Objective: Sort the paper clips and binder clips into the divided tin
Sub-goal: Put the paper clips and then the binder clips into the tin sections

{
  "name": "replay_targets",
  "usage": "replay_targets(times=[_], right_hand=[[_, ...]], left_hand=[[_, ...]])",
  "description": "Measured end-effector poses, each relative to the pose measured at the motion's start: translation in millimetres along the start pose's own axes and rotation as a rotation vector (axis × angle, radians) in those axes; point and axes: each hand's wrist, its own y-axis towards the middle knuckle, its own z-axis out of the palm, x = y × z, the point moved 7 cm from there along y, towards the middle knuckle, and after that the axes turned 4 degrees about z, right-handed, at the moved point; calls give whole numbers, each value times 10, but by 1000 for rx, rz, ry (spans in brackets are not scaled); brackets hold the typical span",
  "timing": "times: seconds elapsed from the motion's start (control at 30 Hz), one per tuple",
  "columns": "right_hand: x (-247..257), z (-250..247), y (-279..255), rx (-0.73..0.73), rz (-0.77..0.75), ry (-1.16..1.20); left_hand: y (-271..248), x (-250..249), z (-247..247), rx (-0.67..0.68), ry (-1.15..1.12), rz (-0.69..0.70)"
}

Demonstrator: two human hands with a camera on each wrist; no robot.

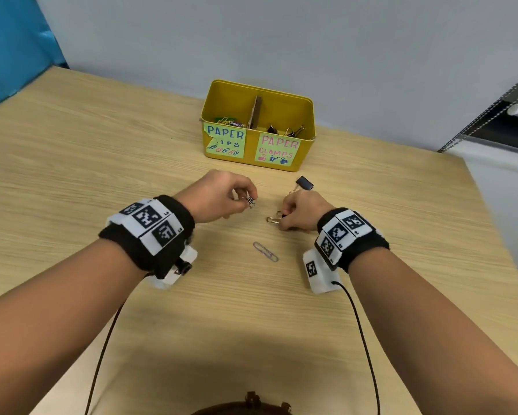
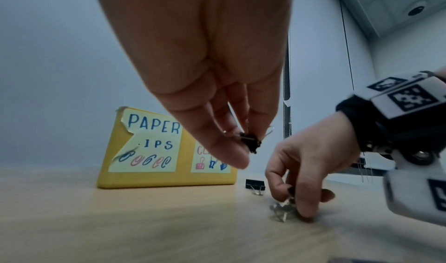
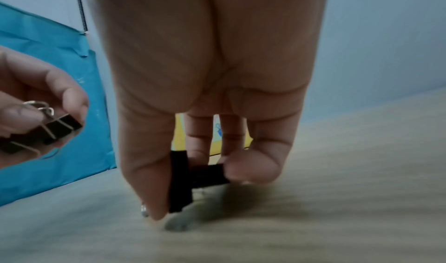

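Note:
The yellow divided tin (image 1: 307,115) stands at the back of the table, with coloured paper clips in its left half and binder clips in its right half. My left hand (image 1: 246,197) hovers above the table and pinches small black binder clips (image 1: 251,202) (image 2: 251,142) (image 3: 58,128). My right hand (image 1: 282,217) is down at the table top, its fingers and thumb pinching black binder clips (image 3: 202,175) with brass handles (image 1: 273,219). One more black binder clip (image 1: 304,183) (image 2: 255,183) lies just beyond the right hand. A silver paper clip (image 1: 265,251) lies nearer me, between the wrists.
A cardboard divider (image 1: 256,110) splits the tin; its labels read PAPER CLIPS and PAPER CLAMPS. The wooden table (image 1: 102,163) ends at a grey wall behind. A blue panel (image 1: 15,46) is at the far left and a white unit (image 1: 503,181) at the right edge.

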Motion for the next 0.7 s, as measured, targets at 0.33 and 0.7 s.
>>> replay_targets(times=[0.33,0.7], right_hand=[[-310,-631,189,-393,140,228],[-216,-73,327,-173,134,-115]], left_hand=[[528,-428,-266,-101,54,111],[768,-449,-379,-135,146,133]])
